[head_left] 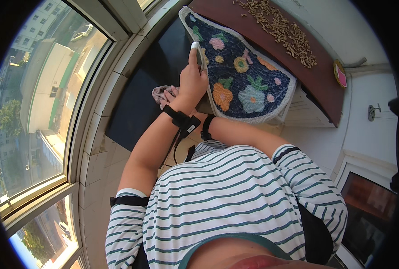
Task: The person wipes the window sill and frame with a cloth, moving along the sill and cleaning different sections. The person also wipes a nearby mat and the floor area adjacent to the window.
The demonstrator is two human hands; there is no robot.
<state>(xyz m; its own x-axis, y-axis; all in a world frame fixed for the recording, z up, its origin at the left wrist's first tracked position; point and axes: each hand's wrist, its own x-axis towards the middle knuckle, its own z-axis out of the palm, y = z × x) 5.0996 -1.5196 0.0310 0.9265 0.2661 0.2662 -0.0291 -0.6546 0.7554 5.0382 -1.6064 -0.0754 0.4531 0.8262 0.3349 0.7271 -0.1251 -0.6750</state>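
My left hand (192,85) grips the near left edge of a dark blue floral mat (239,67) with a white border. Its index finger, with a white wrap on the tip, points away along that edge. The mat is raised and slanted over the right part of a dark, smooth tabletop (136,96). Crossed beneath my left wrist, my right hand (169,96) holds a crumpled, pale patterned cloth (160,94) against the tabletop. Part of the right hand is hidden behind the left forearm.
A reddish-brown board (322,85) at the back right bears many dried brown pieces (284,31). A round yellow-rimmed pink item (340,74) leans by the wall. A tiled ledge and a window (42,98) run along the left. A white door with a handle (373,112) stands right.
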